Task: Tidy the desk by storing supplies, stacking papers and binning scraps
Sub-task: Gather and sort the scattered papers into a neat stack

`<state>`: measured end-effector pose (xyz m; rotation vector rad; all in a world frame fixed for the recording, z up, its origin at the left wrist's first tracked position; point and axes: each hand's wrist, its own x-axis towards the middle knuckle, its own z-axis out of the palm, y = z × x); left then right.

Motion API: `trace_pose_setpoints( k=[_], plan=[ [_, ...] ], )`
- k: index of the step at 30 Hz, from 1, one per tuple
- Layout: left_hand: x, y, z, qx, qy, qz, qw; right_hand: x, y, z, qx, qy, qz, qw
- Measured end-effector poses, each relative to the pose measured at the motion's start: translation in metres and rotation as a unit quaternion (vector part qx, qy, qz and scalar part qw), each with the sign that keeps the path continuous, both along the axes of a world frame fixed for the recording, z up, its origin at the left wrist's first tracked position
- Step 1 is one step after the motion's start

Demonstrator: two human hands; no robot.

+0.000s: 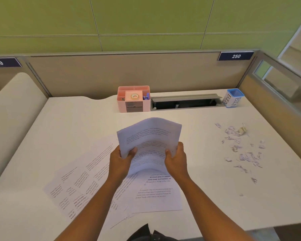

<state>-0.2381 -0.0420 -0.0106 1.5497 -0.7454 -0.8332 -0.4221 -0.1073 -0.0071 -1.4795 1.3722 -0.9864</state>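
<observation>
A bundle of printed sheets [149, 136] is lifted above the middle of the white desk [207, 197], bowed and tilted. My left hand [121, 161] grips its lower left edge and my right hand [176, 159] grips its lower right edge. Several more printed sheets [80, 185] lie loose and spread out on the desk below and to the left. Torn paper scraps [241, 150] and a crumpled wad [242, 130] are scattered at the right. A small blue-rimmed cup marked BIN [233, 98] stands at the back right. A pink organiser [133, 99] holds a tape roll and clips.
An open cable trough [185, 101] runs along the back edge between the organiser and the bin. Partition walls [111, 73] close off the back and right. A padded cream chair back [12, 115] stands at the left. Dark cloth [146, 233] shows at the near edge.
</observation>
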Motion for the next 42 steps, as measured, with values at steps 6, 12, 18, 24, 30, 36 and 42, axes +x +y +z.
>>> trace_pose_setpoints(
  k=[6, 12, 18, 24, 30, 36, 42],
  plan=[
    [-0.002, -0.002, 0.002, -0.014, -0.016, 0.01, 1.0, 0.003, 0.001, 0.002, -0.026, -0.033, -0.037, 0.998],
    [-0.004, -0.003, -0.01, 0.032, -0.025, -0.025, 0.999, -0.003, -0.001, -0.011, 0.025, 0.029, -0.007, 0.999],
    [-0.007, -0.007, -0.007, 0.018, -0.008, -0.02, 1.0, -0.008, -0.006, -0.01, -0.005, 0.046, 0.009, 0.999],
    [-0.005, -0.006, -0.015, 0.049, -0.02, -0.025, 0.998, -0.018, -0.009, -0.025, 0.01, 0.117, 0.027, 0.993],
    [0.006, -0.01, -0.015, 0.059, -0.023, -0.012, 0.998, -0.016, -0.021, -0.023, -0.009, 0.094, 0.032, 0.995],
    [0.029, -0.008, -0.034, 0.119, 0.041, 0.06, 0.99, -0.001, -0.029, -0.032, 0.034, 0.11, 0.086, 0.99],
    [0.054, 0.007, -0.065, 0.238, 0.082, 0.194, 0.948, 0.015, -0.037, -0.041, 0.073, 0.143, 0.122, 0.979]
  ],
)
